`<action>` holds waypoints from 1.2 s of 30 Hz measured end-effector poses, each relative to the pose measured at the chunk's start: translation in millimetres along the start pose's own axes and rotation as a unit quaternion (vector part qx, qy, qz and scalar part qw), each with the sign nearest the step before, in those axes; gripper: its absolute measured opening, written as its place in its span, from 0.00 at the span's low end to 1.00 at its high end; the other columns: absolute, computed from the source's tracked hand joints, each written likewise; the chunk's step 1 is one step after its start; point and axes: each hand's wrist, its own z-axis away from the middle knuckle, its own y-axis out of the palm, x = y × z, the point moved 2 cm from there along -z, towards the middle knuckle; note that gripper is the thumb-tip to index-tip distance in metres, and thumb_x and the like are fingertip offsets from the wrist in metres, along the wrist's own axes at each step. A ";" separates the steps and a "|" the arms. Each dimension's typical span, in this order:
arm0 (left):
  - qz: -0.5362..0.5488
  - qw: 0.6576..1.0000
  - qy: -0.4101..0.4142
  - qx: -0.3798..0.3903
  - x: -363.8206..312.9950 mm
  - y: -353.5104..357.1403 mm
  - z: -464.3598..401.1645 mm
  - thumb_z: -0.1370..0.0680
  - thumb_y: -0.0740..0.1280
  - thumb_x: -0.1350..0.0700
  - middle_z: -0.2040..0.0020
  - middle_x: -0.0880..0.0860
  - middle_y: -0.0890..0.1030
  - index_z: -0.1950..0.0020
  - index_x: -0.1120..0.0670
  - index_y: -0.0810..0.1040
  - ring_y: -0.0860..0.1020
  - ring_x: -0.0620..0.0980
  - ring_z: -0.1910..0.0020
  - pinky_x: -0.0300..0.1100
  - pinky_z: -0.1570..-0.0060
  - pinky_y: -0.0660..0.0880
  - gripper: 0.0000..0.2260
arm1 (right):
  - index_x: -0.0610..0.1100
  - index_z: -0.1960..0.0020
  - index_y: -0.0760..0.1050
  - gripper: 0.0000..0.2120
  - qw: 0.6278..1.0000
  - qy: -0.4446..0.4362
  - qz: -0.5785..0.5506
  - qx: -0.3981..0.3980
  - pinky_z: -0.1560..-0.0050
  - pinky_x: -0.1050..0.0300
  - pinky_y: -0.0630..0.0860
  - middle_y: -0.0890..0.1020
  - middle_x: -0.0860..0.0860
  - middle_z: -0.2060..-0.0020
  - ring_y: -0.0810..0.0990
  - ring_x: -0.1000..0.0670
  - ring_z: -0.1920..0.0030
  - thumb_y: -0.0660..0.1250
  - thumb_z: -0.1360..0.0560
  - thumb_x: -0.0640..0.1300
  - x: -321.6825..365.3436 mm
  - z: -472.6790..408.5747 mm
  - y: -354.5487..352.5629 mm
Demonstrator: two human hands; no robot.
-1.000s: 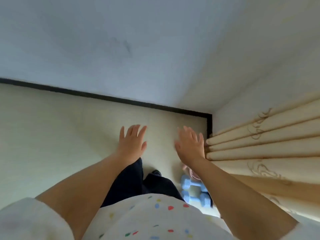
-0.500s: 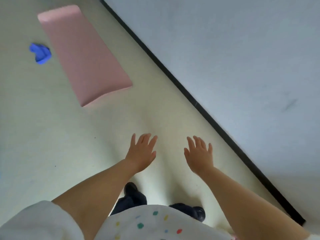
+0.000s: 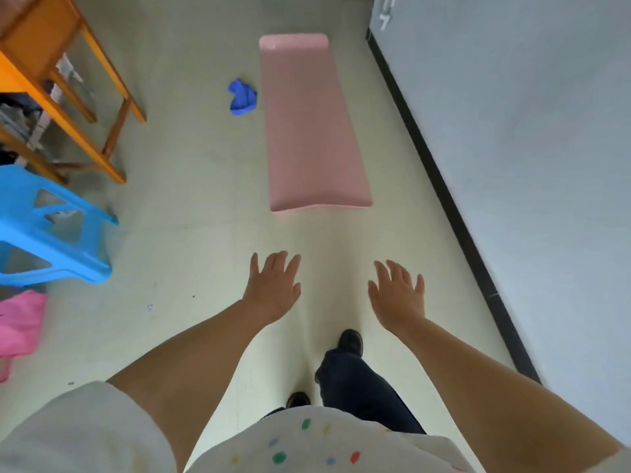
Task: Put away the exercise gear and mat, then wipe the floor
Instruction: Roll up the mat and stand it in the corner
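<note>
Pink mat (image 3: 312, 124) flat on the pale floor (image 3: 191, 233), unrolled, ahead of both feet, alongside the wall's dark skirting (image 3: 440, 186). Blue cloth (image 3: 241, 96) crumpled just beside its left edge. Left hand (image 3: 273, 285) and right hand (image 3: 397, 291) spread, released, holding nothing. Likely risks: a loose, crooked roll if started off-square; slipping on smooth flooring. Further left, 1 blue stool (image 3: 51, 227), orange wooden frame (image 3: 68, 90), pink fabric (image 3: 18, 322).
</note>
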 end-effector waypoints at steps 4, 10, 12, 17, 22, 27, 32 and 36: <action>0.006 1.000 0.001 -0.007 11.2 -15.9 -51.8 0.18 0.50 0.48 0.24 0.55 0.55 0.22 0.52 0.48 0.53 0.53 0.25 0.59 0.26 0.46 0.25 | 0.49 0.23 0.48 0.25 1.000 -0.014 0.010 0.007 0.25 0.41 0.45 0.53 0.49 0.23 0.49 0.48 0.23 0.45 0.18 0.53 8.0 -59.0 -13.2; -0.016 1.000 -0.010 0.001 31.0 -42.6 -168.0 0.18 0.49 0.48 0.24 0.55 0.54 0.22 0.53 0.48 0.53 0.53 0.25 0.58 0.27 0.45 0.25 | 0.49 0.23 0.47 0.25 0.998 -0.066 0.021 0.007 0.25 0.41 0.43 0.52 0.49 0.23 0.49 0.48 0.23 0.45 0.18 0.53 10.7 -174.6 -46.4; -0.009 1.000 -0.023 -0.002 32.9 -53.1 -211.2 0.18 0.49 0.48 0.24 0.55 0.55 0.22 0.53 0.49 0.53 0.53 0.25 0.58 0.27 0.46 0.25 | 0.49 0.23 0.47 0.25 0.997 -0.077 0.033 0.007 0.26 0.40 0.43 0.53 0.49 0.23 0.49 0.48 0.23 0.45 0.18 0.53 2.6 -221.0 -64.8; 0.023 0.999 -0.047 0.004 26.8 -80.5 -298.3 0.18 0.50 0.48 0.25 0.55 0.56 0.23 0.53 0.50 0.54 0.53 0.25 0.58 0.27 0.47 0.25 | 0.48 0.23 0.48 0.25 0.993 -0.084 0.070 0.033 0.26 0.41 0.43 0.54 0.48 0.24 0.50 0.48 0.23 0.45 0.18 0.53 -25.6 -320.5 -111.5; 0.046 0.997 -0.056 0.019 29.2 -98.2 -362.7 0.19 0.52 0.48 0.26 0.56 0.58 0.23 0.53 0.49 0.56 0.55 0.26 0.59 0.27 0.47 0.26 | 0.48 0.23 0.49 0.24 0.991 -0.083 0.083 0.059 0.26 0.40 0.47 0.56 0.48 0.25 0.54 0.47 0.24 0.46 0.18 0.52 -25.3 -399.6 -135.9; 0.031 0.996 -0.059 0.058 54.9 -110.4 -432.2 0.18 0.51 0.49 0.26 0.55 0.58 0.23 0.54 0.51 0.57 0.55 0.27 0.59 0.27 0.49 0.24 | 0.48 0.24 0.50 0.24 0.989 -0.115 0.068 0.070 0.26 0.39 0.47 0.57 0.48 0.25 0.54 0.48 0.25 0.47 0.18 0.51 -1.1 -473.9 -153.1; 0.028 0.997 -0.042 0.061 90.4 -129.5 -516.6 0.18 0.52 0.50 0.26 0.54 0.58 0.23 0.53 0.51 0.56 0.53 0.26 0.58 0.27 0.48 0.24 | 0.49 0.23 0.48 0.24 0.991 -0.087 0.072 0.075 0.26 0.40 0.46 0.56 0.48 0.25 0.53 0.48 0.24 0.46 0.18 0.52 2.1 -548.7 -175.1; 0.013 0.997 -0.015 0.075 109.8 -149.5 -586.4 0.18 0.50 0.50 0.25 0.55 0.56 0.23 0.53 0.50 0.56 0.54 0.26 0.58 0.27 0.48 0.24 | 0.49 0.24 0.49 0.24 0.993 -0.043 0.073 0.087 0.26 0.41 0.46 0.56 0.49 0.24 0.53 0.47 0.24 0.46 0.18 0.52 -3.6 -601.6 -195.0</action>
